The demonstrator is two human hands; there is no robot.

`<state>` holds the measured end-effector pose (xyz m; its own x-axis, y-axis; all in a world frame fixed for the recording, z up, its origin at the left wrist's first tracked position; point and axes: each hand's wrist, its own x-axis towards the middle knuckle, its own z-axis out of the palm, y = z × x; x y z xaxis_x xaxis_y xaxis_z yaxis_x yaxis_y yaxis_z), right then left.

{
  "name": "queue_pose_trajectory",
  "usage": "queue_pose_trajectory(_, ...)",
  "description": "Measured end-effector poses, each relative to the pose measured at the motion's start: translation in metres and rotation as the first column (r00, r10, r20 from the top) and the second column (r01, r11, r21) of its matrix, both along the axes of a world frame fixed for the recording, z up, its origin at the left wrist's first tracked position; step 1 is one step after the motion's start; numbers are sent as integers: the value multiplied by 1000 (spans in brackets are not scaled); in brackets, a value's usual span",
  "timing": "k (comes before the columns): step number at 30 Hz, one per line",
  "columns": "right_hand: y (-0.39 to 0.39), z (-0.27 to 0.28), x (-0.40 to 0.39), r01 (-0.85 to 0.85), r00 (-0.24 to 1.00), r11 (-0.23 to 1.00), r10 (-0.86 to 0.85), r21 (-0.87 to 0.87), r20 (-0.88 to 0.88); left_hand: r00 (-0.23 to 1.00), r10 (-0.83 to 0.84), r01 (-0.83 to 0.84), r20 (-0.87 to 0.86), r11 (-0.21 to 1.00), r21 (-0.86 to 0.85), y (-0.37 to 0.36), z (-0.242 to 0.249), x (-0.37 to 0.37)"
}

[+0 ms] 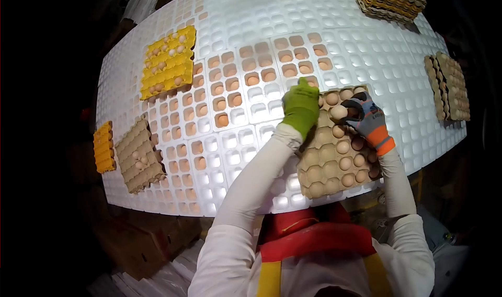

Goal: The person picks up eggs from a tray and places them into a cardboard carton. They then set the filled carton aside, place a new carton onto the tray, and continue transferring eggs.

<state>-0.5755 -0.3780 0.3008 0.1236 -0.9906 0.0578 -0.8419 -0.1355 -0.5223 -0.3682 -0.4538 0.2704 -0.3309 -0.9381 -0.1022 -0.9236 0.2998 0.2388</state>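
My left hand [301, 108], in a green glove, is over the white foam trays [256, 156], its fingertips at a cell with an egg [312, 81] beside them. Its fingers curl down and away from view, so whatever they hold is hidden. My right hand [370, 120], in a grey and orange glove, pinches a pale egg [339, 112] above a cardboard egg tray [320, 170]. Brown eggs fill part of that tray, mostly on its right side and far edge, while cups on its left show bare. It lies close to my body at the table's near edge.
A yellow egg tray [172, 66] with several eggs lies further left. Near the left edge are another cardboard tray [137, 156] and an orange tray [103, 148]. Stacked trays stand at the far right [389, 2], with more cardboard trays [448, 87] on the right edge.
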Motion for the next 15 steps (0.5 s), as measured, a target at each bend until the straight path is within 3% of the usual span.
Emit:
queue_pose_trajectory(1,6,-3,1,38,931,990,-85,137,356,966,89,-66,-242,993,100,6,18,27)
queue_pose_trajectory(2,11,-3,4,29,730,963,-202,266,653,864,-4,-19,-504,999,-40,9,-1,60)
queue_pose_trajectory(3,16,4,12,-25,519,877,-399,480,756,373,368,73,-852,904,422,19,-11,87)
queue_pose_trajectory(4,14,21,26,-24,506,764,-547,645,667,292,628,85,-721,734,673,36,24,109)
queue_pose_trajectory(5,12,15,37,-159,361,833,-451,531,816,44,620,183,-784,766,616,50,-8,137)
queue_pose_trajectory(7,-5,-14,70,-257,425,890,-246,377,871,65,660,-64,-749,751,657,72,-3,171)
queue_pose_trajectory(8,-22,-25,90,-236,640,900,-140,367,756,85,704,-186,-705,706,683,77,1,185)
queue_pose_trajectory(9,-40,-21,113,-251,710,950,50,187,703,210,620,-341,-756,771,537,75,-23,203)
queue_pose_trajectory(10,-62,-43,130,-260,890,965,230,24,392,344,534,-461,-772,813,356,70,-53,218)
queue_pose_trajectory(11,-72,-50,155,-123,989,991,119,42,90,590,369,-551,-718,834,-24,67,-61,220)
queue_pose_trajectory(12,-83,-27,181,-57,998,995,58,86,2,703,424,-550,-571,833,-59,63,-58,217)
queue_pose_trajectory(14,-114,-33,221,-44,876,984,122,175,-466,837,502,-534,-218,837,-120,60,-36,206)
queue_pose_trajectory(15,-117,-33,226,-77,908,981,142,176,-395,800,548,-575,-244,816,-54,61,-29,203)
